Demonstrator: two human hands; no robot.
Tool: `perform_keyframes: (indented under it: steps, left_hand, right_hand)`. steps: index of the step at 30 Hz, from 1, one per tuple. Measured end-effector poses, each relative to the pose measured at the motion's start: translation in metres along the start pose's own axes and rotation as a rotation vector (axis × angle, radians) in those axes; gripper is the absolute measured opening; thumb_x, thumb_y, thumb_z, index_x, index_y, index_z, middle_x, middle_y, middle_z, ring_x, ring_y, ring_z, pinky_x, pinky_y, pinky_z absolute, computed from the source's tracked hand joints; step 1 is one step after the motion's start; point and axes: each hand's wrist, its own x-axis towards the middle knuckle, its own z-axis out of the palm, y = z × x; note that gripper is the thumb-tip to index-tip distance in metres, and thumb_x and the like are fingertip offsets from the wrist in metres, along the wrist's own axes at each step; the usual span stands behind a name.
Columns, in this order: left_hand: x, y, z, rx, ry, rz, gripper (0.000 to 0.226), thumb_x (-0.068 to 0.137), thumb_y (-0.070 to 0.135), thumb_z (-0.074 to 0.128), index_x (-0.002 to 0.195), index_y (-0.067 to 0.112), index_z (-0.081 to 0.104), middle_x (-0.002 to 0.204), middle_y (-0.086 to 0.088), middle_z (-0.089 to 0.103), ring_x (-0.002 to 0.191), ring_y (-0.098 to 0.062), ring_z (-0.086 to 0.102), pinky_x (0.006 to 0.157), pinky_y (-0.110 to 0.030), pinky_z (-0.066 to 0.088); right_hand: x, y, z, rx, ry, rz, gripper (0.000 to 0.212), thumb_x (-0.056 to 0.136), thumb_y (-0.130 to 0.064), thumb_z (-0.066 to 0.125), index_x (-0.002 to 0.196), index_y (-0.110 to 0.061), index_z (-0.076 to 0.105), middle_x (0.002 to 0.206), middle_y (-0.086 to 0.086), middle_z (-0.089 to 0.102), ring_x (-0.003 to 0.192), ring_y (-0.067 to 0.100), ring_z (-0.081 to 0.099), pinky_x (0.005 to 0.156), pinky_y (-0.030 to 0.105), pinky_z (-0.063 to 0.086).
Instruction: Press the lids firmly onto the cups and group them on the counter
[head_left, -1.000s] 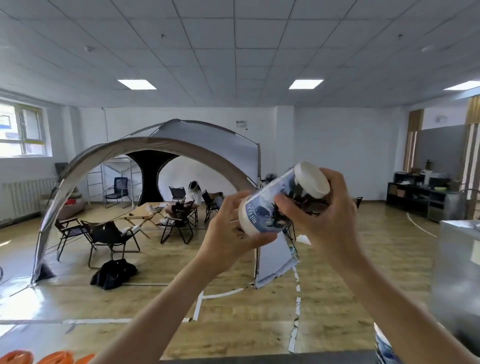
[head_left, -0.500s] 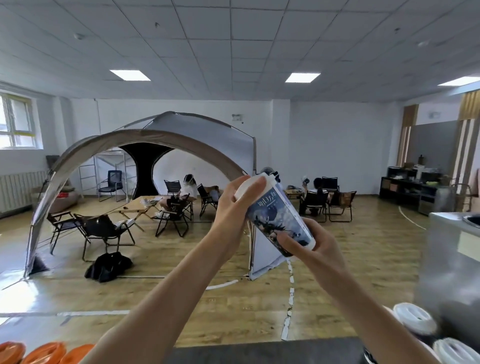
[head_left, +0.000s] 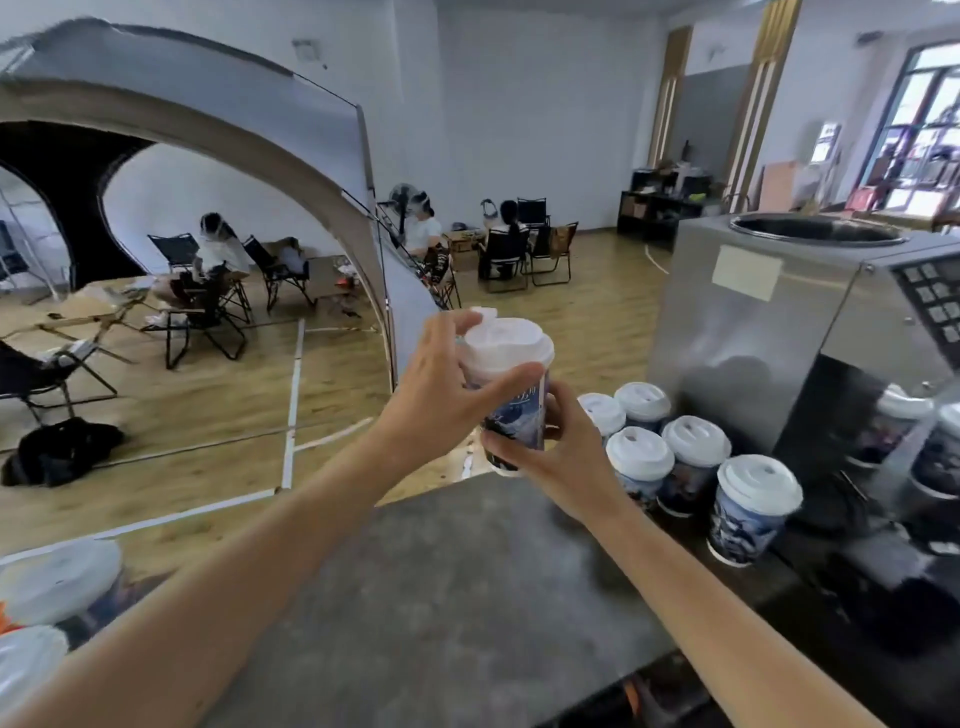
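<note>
The grey counter (head_left: 441, 597) fills the view at 6 o'clock. Just past its far edge, in the middle, two hands hold one cup (head_left: 519, 415) up in the air. The left hand (head_left: 441, 395) wraps round the top of the cup. Its fingers curl behind the white lid (head_left: 506, 343) and its thumb lies across the cup's side. The right hand (head_left: 556, 457) curls round the bottom of the cup.

The lid is blurry, so I cannot tell if it is on all the way. A good way is to hold the bottom tight and push down all round the rim until the lid sits flat. Squeezing the paper sides hard may bend the cup.

At 3 o'clock, five cups with lids (head_left: 640, 454) stand close together on the counter, beside a big steel machine (head_left: 753, 332). This cup should go next to them, standing straight up.
</note>
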Motion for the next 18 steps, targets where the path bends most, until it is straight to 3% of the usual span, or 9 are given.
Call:
perform_keyframes:
  steps: [4,7,12,15,18]
  left_hand:
    - [-0.011,-0.017,0.061,-0.004,-0.133,-0.010,0.084,0.078,0.059,0.079,0.143,0.019,0.042,0.134,0.012,0.044,0.121,-0.008,0.049,0.098,-0.025,0.046]
    - [-0.024,-0.033,0.107,-0.036,-0.249,0.011,0.083,0.076,0.054,0.085,0.139,0.021,0.043,0.130,0.011,0.045,0.123,-0.014,0.052,0.100,-0.034,0.051]
    - [-0.037,-0.050,0.172,-0.102,-0.392,0.044,0.053,0.086,0.036,0.082,0.129,0.022,0.054,0.129,0.003,0.047,0.112,-0.020,0.060,0.096,-0.037,0.054]
    - [-0.042,-0.051,0.202,-0.071,-0.404,0.124,0.048,0.091,0.036,0.078,0.132,0.020,0.058,0.133,0.004,0.046,0.103,-0.011,0.059,0.092,-0.031,0.053]
    - [-0.044,-0.045,0.221,0.062,-0.357,0.230,0.041,0.095,0.035,0.073,0.132,0.021,0.061,0.141,0.003,0.045,0.115,-0.010,0.053,0.085,-0.029,0.050]
  right_hand:
    - [-0.033,0.044,-0.029,-0.040,0.067,0.110,0.053,0.073,-0.004,0.089,0.114,-0.019,0.059,0.100,-0.004,0.073,0.085,0.002,0.071,0.070,0.015,0.053]
    - [-0.057,0.083,-0.055,-0.127,0.147,0.174,0.053,0.071,-0.016,0.092,0.112,-0.024,0.060,0.103,-0.007,0.072,0.092,0.001,0.069,0.074,0.015,0.051]
    - [-0.087,0.137,-0.096,-0.242,0.268,0.285,0.068,0.068,-0.024,0.094,0.126,-0.017,0.058,0.116,-0.004,0.070,0.102,0.003,0.068,0.084,0.022,0.056]
    - [-0.097,0.151,-0.113,-0.330,0.327,0.314,0.075,0.070,-0.027,0.093,0.133,-0.018,0.054,0.121,-0.009,0.065,0.108,0.004,0.062,0.084,0.006,0.047]
    - [-0.099,0.163,-0.127,-0.377,0.388,0.325,0.075,0.071,-0.025,0.092,0.134,-0.014,0.052,0.121,-0.006,0.061,0.111,0.005,0.056,0.080,-0.004,0.038]
